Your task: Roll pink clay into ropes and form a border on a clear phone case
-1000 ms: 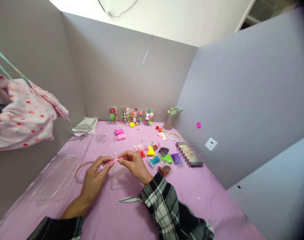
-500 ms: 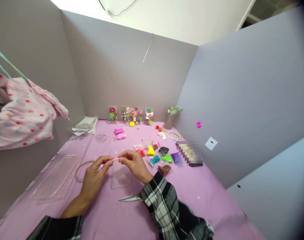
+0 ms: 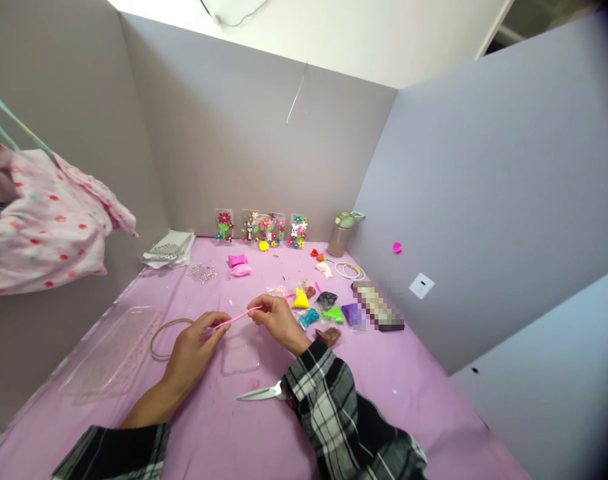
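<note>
A thin pink strand of what looks like modelling clay [image 3: 238, 317] stretches between my two hands above the table. My left hand [image 3: 197, 347] pinches its near-left end. The other end is between the fingertips of my right hand [image 3: 279, 323]. Below them a clear plastic case [image 3: 241, 360] lies flat. Scissors [image 3: 260, 393] rest near my right cuff, their handles partly hidden by the sleeve. Beside my left hand lies a thin hoop [image 3: 157, 340], partly covered by that hand.
Bags of coloured clay, among them yellow [image 3: 301, 299], green [image 3: 333, 315] and purple [image 3: 352, 315], lie right of my hands. A clear tray [image 3: 109, 353] is at the left. Decorated clear cards [image 3: 225, 227] and a bottle [image 3: 339, 237] stand along the back wall.
My hands have moved apart, the right one rightward and slightly up. A longer length of the pink strand now shows between them.
</note>
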`<state>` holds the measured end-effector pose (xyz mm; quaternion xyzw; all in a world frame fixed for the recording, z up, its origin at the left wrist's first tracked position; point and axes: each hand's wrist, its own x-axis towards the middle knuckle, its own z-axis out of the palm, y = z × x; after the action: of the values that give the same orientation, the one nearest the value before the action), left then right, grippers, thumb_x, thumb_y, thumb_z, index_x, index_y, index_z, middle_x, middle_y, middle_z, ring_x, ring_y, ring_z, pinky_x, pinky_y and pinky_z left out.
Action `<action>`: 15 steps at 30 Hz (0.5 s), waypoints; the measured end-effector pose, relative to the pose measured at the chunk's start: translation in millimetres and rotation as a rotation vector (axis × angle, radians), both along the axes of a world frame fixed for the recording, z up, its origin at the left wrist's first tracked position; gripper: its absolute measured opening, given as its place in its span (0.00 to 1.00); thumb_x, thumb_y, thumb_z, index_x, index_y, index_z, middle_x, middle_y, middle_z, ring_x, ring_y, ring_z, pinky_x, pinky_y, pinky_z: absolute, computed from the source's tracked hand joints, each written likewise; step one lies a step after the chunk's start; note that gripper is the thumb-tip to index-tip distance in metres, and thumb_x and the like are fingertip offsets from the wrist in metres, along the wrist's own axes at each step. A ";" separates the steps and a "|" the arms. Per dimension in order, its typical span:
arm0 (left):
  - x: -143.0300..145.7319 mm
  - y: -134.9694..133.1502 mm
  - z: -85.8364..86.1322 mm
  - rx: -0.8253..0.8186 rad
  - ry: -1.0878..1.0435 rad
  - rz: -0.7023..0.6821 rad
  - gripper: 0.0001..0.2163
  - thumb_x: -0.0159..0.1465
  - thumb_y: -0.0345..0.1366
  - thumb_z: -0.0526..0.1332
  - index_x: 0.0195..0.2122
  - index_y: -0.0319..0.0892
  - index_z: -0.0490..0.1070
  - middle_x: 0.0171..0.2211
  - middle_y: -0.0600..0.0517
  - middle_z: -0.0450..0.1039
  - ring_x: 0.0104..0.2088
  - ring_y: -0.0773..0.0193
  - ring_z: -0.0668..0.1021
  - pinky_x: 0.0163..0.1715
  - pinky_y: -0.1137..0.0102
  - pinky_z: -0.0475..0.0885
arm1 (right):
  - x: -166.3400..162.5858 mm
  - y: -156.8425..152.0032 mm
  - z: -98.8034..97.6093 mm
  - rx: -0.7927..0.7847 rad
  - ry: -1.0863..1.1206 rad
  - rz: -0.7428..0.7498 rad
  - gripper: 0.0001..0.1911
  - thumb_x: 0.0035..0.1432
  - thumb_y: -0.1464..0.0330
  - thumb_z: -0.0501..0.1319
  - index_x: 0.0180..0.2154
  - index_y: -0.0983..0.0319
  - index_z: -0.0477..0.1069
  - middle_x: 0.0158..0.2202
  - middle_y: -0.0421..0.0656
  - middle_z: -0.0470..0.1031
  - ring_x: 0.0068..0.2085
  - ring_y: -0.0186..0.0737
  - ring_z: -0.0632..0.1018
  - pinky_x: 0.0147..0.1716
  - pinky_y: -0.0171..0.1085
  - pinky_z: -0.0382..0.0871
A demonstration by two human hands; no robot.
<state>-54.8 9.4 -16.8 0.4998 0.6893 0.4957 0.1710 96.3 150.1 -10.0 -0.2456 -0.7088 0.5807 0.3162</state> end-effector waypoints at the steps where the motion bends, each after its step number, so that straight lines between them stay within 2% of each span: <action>1: -0.7 -0.3 -1.0 -0.009 0.020 -0.008 0.14 0.63 0.52 0.60 0.39 0.49 0.78 0.39 0.53 0.80 0.42 0.55 0.79 0.44 0.65 0.70 | 0.2 1.1 -1.4 -0.011 -0.017 0.009 0.03 0.52 0.73 0.64 0.32 0.62 0.76 0.24 0.36 0.72 0.26 0.34 0.73 0.29 0.33 0.66; 5: -4.4 0.3 -7.1 -0.046 0.089 -0.034 0.14 0.64 0.51 0.58 0.40 0.51 0.79 0.41 0.52 0.80 0.45 0.54 0.79 0.46 0.63 0.70 | -0.5 5.0 -6.1 -0.028 -0.061 0.002 0.03 0.52 0.73 0.63 0.32 0.62 0.75 0.25 0.36 0.73 0.26 0.34 0.74 0.28 0.33 0.68; 9: -8.1 3.1 -13.7 -0.090 0.124 -0.013 0.15 0.65 0.50 0.57 0.44 0.52 0.78 0.44 0.53 0.81 0.46 0.54 0.79 0.47 0.62 0.70 | -1.4 10.0 -10.5 -0.002 -0.089 -0.042 0.03 0.53 0.74 0.63 0.31 0.62 0.75 0.24 0.36 0.72 0.26 0.33 0.73 0.27 0.32 0.66; 15: -10.3 6.5 -13.7 -0.123 0.207 0.022 0.12 0.65 0.49 0.58 0.36 0.50 0.76 0.38 0.52 0.79 0.41 0.54 0.77 0.42 0.63 0.68 | -3.4 15.9 -17.4 0.064 -0.138 -0.101 0.06 0.52 0.76 0.63 0.32 0.62 0.76 0.25 0.36 0.74 0.28 0.34 0.73 0.28 0.31 0.65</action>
<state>-65.1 15.9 -30.4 0.5294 0.7379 0.3999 0.1237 92.9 166.0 -27.3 -0.3105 -0.7338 0.5228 0.3030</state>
